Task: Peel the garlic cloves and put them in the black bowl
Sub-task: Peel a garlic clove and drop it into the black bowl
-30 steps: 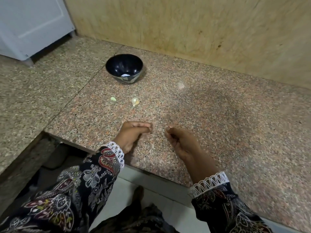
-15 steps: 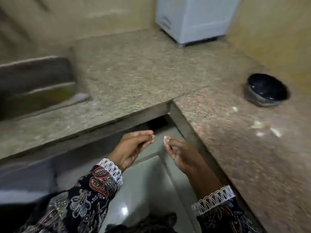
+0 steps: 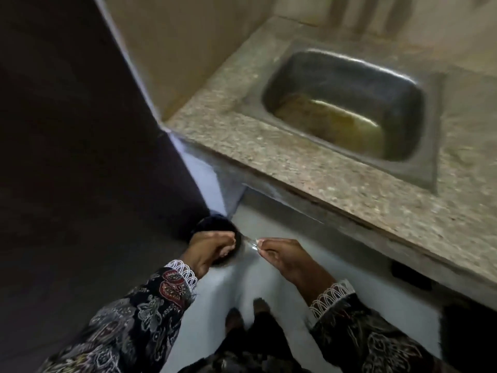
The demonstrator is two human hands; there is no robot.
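Note:
The black bowl and the garlic cloves are out of view. My left hand (image 3: pixel 211 250) hangs with its fingers bunched downward over a dark round object (image 3: pixel 215 227) on the floor, and small pale bits show at its fingertips. My right hand (image 3: pixel 282 255) pinches a thin, pale flake of garlic peel (image 3: pixel 254 242) between thumb and fingertips, close to the left hand. Both hands are above the floor, below the counter's edge. The picture is blurred by motion.
A speckled granite counter (image 3: pixel 309 168) with a steel sink (image 3: pixel 347 103) set in it runs along the right. A dark panel (image 3: pixel 80 130) fills the left. My feet (image 3: pixel 247 313) stand on the pale floor (image 3: pixel 269 286).
My view has swung left from the bowl and cloves on the counter to the sink and floor. Both hands left the countertop and now hang over the dark round object.

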